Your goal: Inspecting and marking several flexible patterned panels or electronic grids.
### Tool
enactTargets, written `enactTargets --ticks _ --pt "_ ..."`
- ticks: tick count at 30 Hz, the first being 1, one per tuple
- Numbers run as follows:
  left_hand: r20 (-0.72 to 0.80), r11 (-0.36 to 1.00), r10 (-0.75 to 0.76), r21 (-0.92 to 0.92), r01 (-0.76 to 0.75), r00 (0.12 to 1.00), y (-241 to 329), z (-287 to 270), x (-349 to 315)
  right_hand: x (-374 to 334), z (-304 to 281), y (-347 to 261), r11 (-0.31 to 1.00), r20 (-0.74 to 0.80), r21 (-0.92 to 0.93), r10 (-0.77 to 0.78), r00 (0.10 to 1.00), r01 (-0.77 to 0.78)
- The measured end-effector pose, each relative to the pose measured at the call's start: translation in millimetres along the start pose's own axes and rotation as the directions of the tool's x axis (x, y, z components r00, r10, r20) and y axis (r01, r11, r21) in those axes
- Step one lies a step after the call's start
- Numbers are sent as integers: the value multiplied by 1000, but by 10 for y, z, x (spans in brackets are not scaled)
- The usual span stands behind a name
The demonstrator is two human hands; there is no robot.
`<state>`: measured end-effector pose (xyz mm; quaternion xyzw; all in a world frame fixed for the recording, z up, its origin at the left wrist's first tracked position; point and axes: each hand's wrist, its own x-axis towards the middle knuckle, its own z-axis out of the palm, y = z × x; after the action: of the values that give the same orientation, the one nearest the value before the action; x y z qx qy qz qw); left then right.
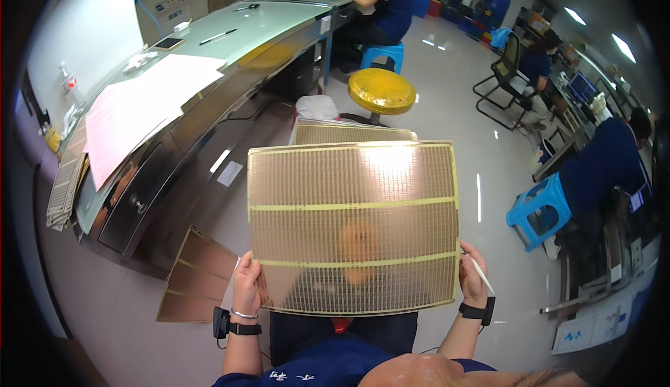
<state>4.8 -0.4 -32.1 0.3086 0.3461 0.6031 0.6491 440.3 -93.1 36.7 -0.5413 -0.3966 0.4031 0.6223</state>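
Note:
A large copper-coloured circuit board panel (352, 237), covered in fine grid rows and crossed by two yellow-gold strips, is held up in front of my body. My left hand (246, 281) closes on its lower left edge. On the opposite edge, my right hand (472, 275) grips the panel and also has a slim white pen-like stick (481, 274) in its fingers, slanting down to the right. Glare whitens the panel's upper right part. Behind its top edge shows a similar panel (352, 133). Another copper panel (197, 279) leans low down near my left hand.
A glass-topped desk (272, 30) runs along the left, with pink and white sheets (139, 108), a pen (218, 36) and a phone (169, 43). A yellow round stool (381, 91) stands ahead. Co-workers sit at far and right desks; a blue stool (539, 211) is at right.

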Motion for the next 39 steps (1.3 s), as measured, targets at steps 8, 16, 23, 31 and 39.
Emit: enactTargets --ticks 8,16,23,31,39 --pt "-5 999 40 13 -40 999 49 -107 -40 -67 84 -106 1000 43 -13 4 999 -4" --pt "-45 998 29 58 -26 999 33 -131 -88 -102 162 -148 999 47 -12 -39 998 39" --pt "-37 1000 -9 11 9 999 73 -97 -110 -86 202 -123 998 32 -31 -45 998 46" --pt "-26 998 -58 30 58 998 67 -93 -111 -47 334 -114 998 1 30 -47 999 47" --pt "-22 994 -94 46 95 995 97 -62 -141 -13 362 6 999 -42 8 -33 999 33"
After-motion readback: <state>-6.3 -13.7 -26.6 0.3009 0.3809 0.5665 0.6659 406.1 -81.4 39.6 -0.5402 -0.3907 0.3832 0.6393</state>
